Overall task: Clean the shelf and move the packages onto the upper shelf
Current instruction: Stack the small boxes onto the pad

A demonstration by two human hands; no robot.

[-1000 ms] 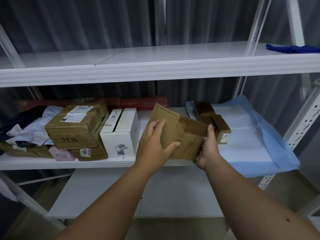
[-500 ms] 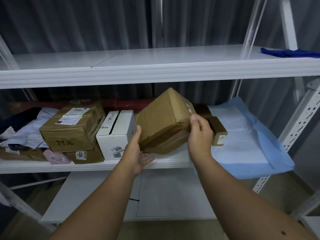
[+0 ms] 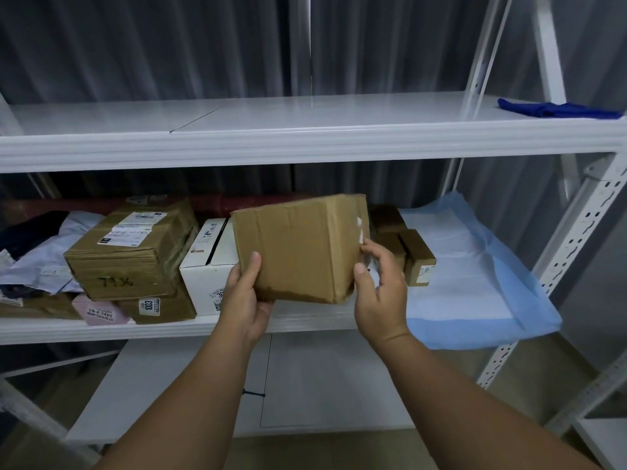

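Both hands clamped on a brown cardboard box [image 3: 298,249], left hand [image 3: 246,296] at its 7 o'clock, right hand [image 3: 380,286] at 4 o'clock, held just in front of the middle shelf [image 3: 101,329], below the upper shelf [image 3: 305,144].

We face a white metal rack. Its upper shelf [image 3: 305,144] carries only a dark blue cloth [image 3: 556,110] at the far right. On the middle shelf [image 3: 101,329] we see a blue sheet [image 3: 492,283] spread at the right with small brown boxes [image 3: 407,245] at its left edge, a white box [image 3: 210,266] toward the centre, and stacked cardboard cartons [image 3: 132,252], a pink parcel [image 3: 98,312] and mailer bags [image 3: 40,259] at the left.
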